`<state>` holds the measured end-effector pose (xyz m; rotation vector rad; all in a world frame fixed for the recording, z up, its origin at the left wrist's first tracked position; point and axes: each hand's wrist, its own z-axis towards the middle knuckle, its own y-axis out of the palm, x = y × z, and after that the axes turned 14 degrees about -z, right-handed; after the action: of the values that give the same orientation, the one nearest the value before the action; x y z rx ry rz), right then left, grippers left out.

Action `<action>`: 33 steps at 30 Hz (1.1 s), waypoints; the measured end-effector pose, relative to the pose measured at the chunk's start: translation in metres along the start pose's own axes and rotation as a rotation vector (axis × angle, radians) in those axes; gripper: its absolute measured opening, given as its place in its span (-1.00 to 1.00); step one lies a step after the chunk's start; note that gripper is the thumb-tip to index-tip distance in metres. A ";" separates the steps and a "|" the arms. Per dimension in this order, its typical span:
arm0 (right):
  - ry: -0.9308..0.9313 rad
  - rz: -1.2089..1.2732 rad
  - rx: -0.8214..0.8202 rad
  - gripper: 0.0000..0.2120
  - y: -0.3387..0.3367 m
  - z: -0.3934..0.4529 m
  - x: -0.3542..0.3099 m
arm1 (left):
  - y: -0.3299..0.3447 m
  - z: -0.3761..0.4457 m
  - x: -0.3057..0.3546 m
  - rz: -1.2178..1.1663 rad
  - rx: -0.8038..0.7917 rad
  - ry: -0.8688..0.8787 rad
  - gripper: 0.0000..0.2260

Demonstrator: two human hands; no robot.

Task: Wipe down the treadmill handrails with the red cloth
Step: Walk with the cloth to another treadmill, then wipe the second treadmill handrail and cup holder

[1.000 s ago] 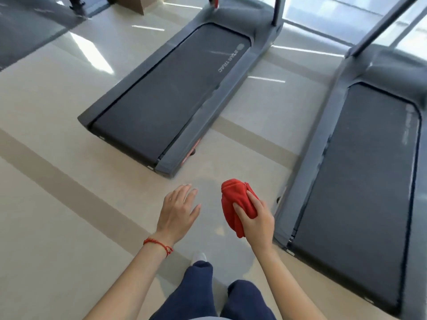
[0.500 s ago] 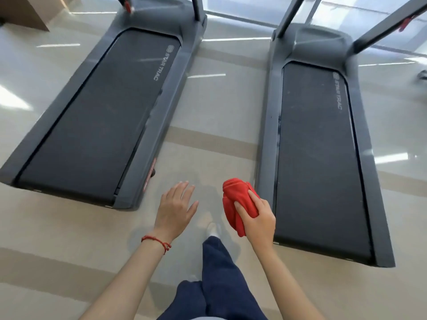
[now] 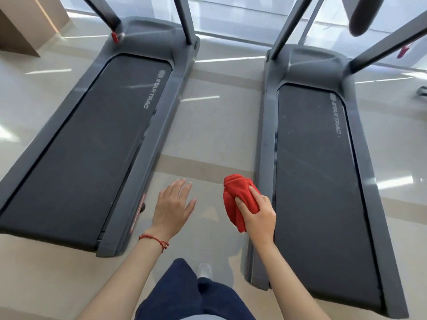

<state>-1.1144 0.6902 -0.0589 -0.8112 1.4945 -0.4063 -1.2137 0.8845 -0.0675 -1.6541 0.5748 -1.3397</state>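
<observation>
right hand: fingers wrapped round bunched red cloth | left hand: spread, empty | between two treadmills

Views: a single view is given, taken from a wide-angle camera worn on the head.
Direction: the floor is looked down on steeply and forward, from standing height.
Nearest: the person's own forearms and dark trousers are seen at the bottom edge, close under the lens.
Middle: the left hand and right hand are framed just below centre.
Flanks: the left treadmill and right treadmill are seen lengthwise on either side.
Far edge: only the lower uprights are caught at the top.
Distortion: straight edges are splayed outward towards the corners.
Shared area: none, as one view is supplied.
</observation>
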 end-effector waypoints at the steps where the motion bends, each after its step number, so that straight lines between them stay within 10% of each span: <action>1: 0.001 0.003 0.012 -0.55 -0.001 0.011 -0.004 | -0.002 0.012 0.000 0.004 0.002 0.010 -0.49; 33: 0.149 0.021 0.305 -0.55 -0.030 0.331 -0.072 | -0.008 0.408 0.044 -0.027 -0.077 0.426 -0.55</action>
<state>-0.7926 0.7938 -0.0245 -0.5324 1.5294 -0.6731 -0.8201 0.9966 -0.0401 -1.4433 0.8622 -1.7233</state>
